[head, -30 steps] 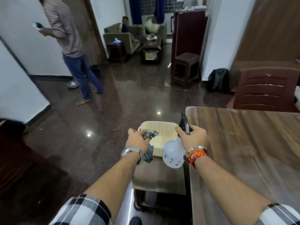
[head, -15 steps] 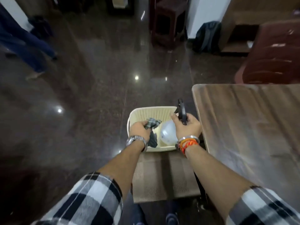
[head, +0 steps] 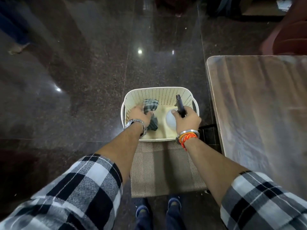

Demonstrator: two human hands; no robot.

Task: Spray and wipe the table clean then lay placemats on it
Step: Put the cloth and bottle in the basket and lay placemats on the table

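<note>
A cream perforated basket (head: 166, 93) stands on a stool, on brown striped placemats (head: 162, 171). My left hand (head: 140, 114) is down inside the basket and grips a grey-green checked cloth (head: 150, 105). My right hand (head: 186, 120) holds the black trigger head of a spray bottle (head: 180, 103), whose white body (head: 171, 119) rests low in the basket. The wooden table (head: 259, 110) lies to the right, with its corner near the basket.
The dark polished floor (head: 83, 80) spreads to the left and ahead. A dark red chair (head: 289, 35) stands beyond the table's far edge. Another person's foot (head: 18, 48) shows at the far left. My shoes (head: 173, 204) are below the stool.
Both hands have lowered the cloth and the spray bottle from above the basket's rim down into it. My view has tilted downward.
</note>
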